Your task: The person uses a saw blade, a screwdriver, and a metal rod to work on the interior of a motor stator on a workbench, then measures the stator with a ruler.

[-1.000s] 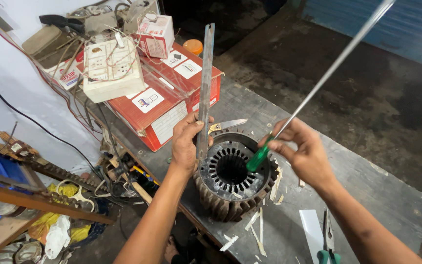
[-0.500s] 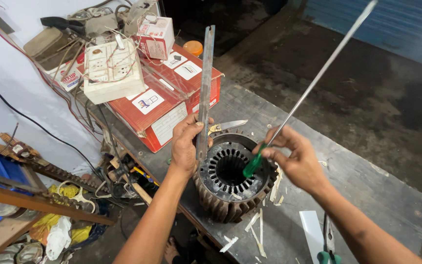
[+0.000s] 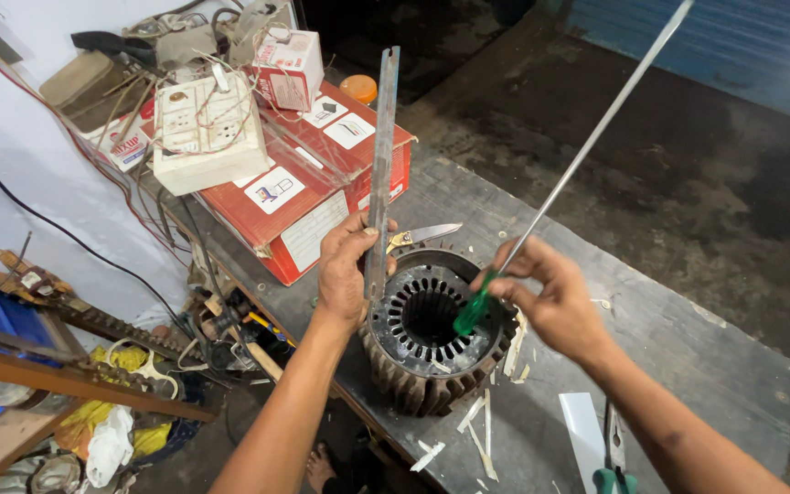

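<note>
A round finned motor stator [image 3: 432, 334] with empty slots stands on the dark workbench [image 3: 688, 338]. My left hand [image 3: 345, 270] grips a long flat steel strip [image 3: 379, 165] held upright against the stator's left rim. My right hand [image 3: 550, 297] holds a long screwdriver [image 3: 587, 146] by its green handle [image 3: 471, 314]. The handle end points down into the stator bore and the shaft angles up to the right.
A red cardboard box [image 3: 308, 197] sits behind the stator, carrying a white switch board [image 3: 208, 128] and a small carton [image 3: 290, 69]. Scissors [image 3: 422, 236] lie behind the stator. White paper strips [image 3: 482, 430] and green-handled pliers [image 3: 614, 457] lie near the front. Shelf clutter sits lower left.
My right hand has shifted slightly left and down, bringing the green handle lower over the stator bore. My left hand and the steel strip stay put.
</note>
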